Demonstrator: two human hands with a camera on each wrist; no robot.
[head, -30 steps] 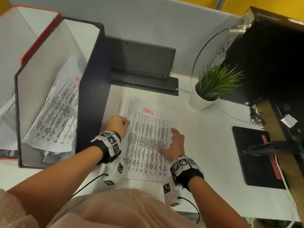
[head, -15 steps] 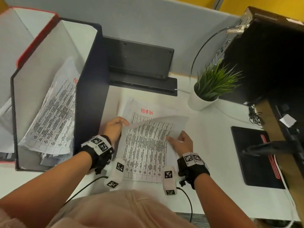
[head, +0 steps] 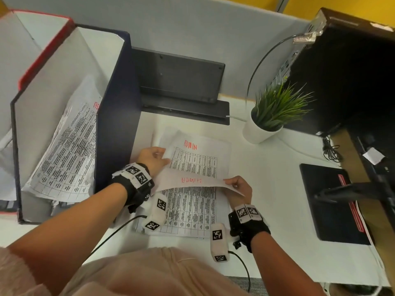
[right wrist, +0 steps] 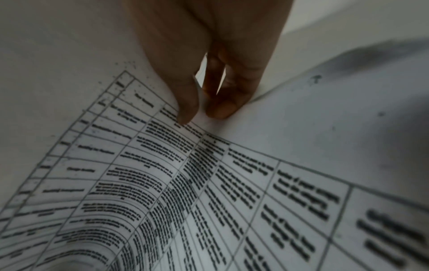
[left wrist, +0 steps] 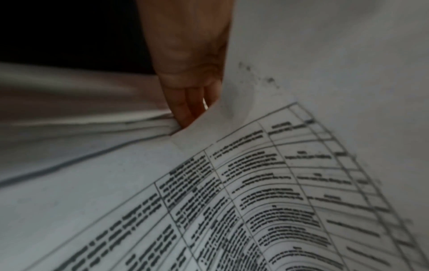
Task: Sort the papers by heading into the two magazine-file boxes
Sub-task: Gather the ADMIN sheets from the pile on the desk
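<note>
A stack of printed table sheets (head: pixel 190 212) lies on the white desk, and the exposed sheet is headed ADMIN (head: pixel 190 145) in red. The top sheet (head: pixel 192 180) is lifted and curls toward me, its red heading showing through the back. My left hand (head: pixel 152 158) holds its left edge, fingers (left wrist: pixel 188 104) tucked beneath it against the stack. My right hand (head: pixel 238 186) pinches its right corner between thumb and finger (right wrist: pixel 202 116). The navy magazine-file box (head: pixel 117 129) stands left of the stack and holds ADMIN sheets (head: pixel 64 154). The red-edged box (head: pixel 44 48) stands behind it at far left.
A potted plant (head: pixel 263 131) stands right of the stack's far end. A black stand (head: pixel 179 82) sits behind the papers against the grey partition. A black computer case (head: pixel 352 71) and a black pad (head: pixel 329 201) fill the right side.
Both hands lay on the stack a second ago. They have since raised the top sheet's far edge and curled it back toward me, uncovering another ADMIN sheet.
</note>
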